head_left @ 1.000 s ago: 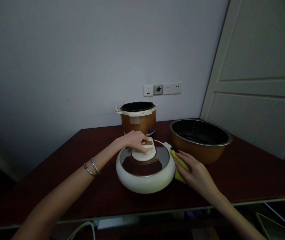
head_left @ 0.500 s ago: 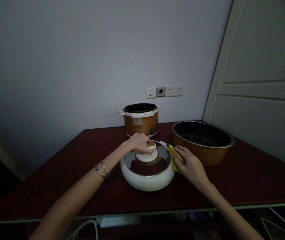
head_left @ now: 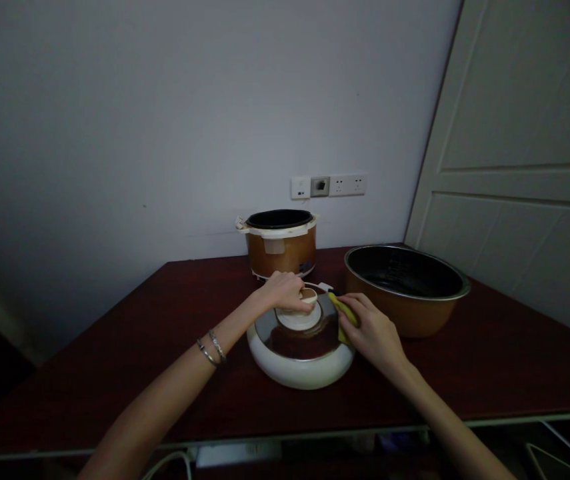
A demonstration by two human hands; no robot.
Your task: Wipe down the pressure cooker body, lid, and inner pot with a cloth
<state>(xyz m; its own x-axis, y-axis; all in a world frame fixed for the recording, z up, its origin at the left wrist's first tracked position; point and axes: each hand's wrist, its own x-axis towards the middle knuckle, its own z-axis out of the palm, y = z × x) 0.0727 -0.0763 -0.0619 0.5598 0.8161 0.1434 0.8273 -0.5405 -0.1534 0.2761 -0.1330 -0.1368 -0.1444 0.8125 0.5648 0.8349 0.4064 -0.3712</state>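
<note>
A white rice cooker lid (head_left: pixel 301 375) with a shiny metal top lies on the dark red table. My left hand (head_left: pixel 285 292) grips the round white knob (head_left: pixel 309 295) at its centre, fingers wrapped over it. In my right hand (head_left: pixel 372 330) a yellow cloth (head_left: pixel 343 317) is pinched and pressed against the lid's right edge. Part of the cloth is hidden behind my fingers. A small white tab sticks out at the lid's far right, close to the cloth.
Behind the lid, against the wall, stands a brown rice cooker body (head_left: pixel 281 255) with a white rim. A large inner pot (head_left: pixel 415 313), black inside, sits to the right. Wall sockets (head_left: pixel 347 185) are above. The table's front edge (head_left: pixel 345 435) runs below my forearms.
Both hands and the lid have shifted slightly in view, the lid a little to the right. The cloth has moved from the lid's right side up onto its top edge.
</note>
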